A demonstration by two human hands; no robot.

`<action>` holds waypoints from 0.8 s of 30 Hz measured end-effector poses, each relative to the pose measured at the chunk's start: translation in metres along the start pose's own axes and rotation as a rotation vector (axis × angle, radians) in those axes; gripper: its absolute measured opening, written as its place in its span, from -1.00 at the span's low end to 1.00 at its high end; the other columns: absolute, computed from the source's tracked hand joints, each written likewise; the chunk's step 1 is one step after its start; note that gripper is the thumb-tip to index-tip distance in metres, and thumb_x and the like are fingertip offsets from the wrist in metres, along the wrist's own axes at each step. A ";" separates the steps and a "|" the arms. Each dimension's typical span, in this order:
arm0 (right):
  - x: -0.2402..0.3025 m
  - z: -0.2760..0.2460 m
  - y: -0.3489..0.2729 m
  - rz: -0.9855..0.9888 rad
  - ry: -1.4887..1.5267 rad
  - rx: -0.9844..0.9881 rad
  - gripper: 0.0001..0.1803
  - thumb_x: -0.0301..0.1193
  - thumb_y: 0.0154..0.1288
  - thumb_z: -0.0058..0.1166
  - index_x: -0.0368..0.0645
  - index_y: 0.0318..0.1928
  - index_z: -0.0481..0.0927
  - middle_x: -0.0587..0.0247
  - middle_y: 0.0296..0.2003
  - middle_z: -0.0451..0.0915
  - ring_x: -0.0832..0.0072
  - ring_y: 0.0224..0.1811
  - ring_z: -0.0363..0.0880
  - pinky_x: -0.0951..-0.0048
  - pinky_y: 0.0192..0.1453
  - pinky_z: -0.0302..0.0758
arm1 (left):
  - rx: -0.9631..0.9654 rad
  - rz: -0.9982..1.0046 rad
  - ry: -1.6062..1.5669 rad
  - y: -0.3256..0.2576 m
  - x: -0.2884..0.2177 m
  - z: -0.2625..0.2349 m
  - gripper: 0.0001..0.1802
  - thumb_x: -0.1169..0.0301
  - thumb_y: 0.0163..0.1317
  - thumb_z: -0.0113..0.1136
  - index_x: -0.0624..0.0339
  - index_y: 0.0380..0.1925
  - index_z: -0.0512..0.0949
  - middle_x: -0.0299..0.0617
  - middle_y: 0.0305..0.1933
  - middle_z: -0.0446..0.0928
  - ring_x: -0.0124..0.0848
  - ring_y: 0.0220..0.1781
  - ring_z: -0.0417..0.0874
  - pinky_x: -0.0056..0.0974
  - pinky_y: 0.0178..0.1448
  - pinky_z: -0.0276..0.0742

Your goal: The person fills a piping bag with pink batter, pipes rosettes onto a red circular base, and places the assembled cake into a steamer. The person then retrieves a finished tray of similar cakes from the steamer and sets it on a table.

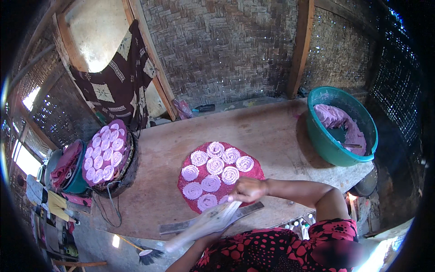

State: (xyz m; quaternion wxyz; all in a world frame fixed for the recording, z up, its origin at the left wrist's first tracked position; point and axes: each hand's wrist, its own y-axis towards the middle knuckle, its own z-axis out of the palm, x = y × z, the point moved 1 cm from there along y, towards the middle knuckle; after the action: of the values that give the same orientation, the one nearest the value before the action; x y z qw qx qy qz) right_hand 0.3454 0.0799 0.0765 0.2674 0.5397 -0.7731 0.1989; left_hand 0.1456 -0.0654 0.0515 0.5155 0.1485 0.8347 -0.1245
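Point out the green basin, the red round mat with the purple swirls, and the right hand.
green basin [322, 140], head view, on its outer wall.
red round mat [253, 173], head view, on its bare right edge.
right hand [248, 189], head view, on the knuckles.

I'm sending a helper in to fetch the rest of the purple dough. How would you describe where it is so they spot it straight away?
Start at the big wooden table against the woven wall. At its far right end sits a round teal-green basin holding a mound of pale purple dough. Unlike the dough spirals on the round red mat mid-table, it is one unshaped mass in a deep bowl.
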 end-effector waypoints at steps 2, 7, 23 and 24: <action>-0.012 -0.006 0.021 -0.091 0.025 -0.148 -0.46 -0.03 0.48 -0.26 -0.22 -0.33 0.59 -0.09 -0.58 0.48 0.00 -0.49 0.52 0.10 -0.36 0.42 | 0.001 0.031 -0.005 0.004 -0.012 -0.002 -0.49 0.18 0.31 0.16 0.19 0.19 0.42 -0.09 0.24 0.43 -0.28 0.28 0.43 -0.16 0.36 0.29; 0.071 -0.042 0.050 -0.484 -0.115 -0.466 -0.54 -0.06 0.47 -0.27 -0.17 -0.03 0.51 -0.03 -0.18 0.47 -0.01 -0.10 0.43 0.02 0.04 0.32 | -0.029 0.041 0.016 0.001 -0.035 -0.017 -0.50 0.18 0.32 0.15 0.19 0.19 0.42 -0.08 0.22 0.44 -0.27 0.26 0.44 -0.15 0.33 0.31; 0.193 -0.091 0.014 -0.042 0.061 -0.047 -0.75 -0.34 0.47 -0.31 -0.28 -0.02 0.24 -0.18 -0.49 0.51 -0.06 -0.35 0.57 0.04 -0.27 0.45 | 0.076 0.230 -0.095 0.021 -0.105 0.006 -0.53 0.19 0.35 0.10 0.18 0.18 0.42 -0.06 0.16 0.48 -0.27 0.19 0.51 -0.14 0.25 0.40; 0.194 -0.098 0.009 0.022 0.112 -0.089 -0.78 -0.41 0.42 -0.27 -0.25 -0.01 0.21 -0.18 -0.51 0.51 -0.07 -0.39 0.57 0.04 -0.31 0.44 | 0.049 0.244 -0.108 0.022 -0.112 0.002 -0.53 0.19 0.35 0.09 0.18 0.17 0.43 -0.06 0.15 0.48 -0.27 0.19 0.51 -0.14 0.25 0.41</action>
State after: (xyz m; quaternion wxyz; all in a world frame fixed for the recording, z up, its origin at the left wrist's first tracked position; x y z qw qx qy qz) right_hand 0.3029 0.0001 0.2747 0.3319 0.5067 -0.7708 0.1972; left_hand 0.2031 -0.0591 0.1500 0.5674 0.2548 0.7780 -0.0890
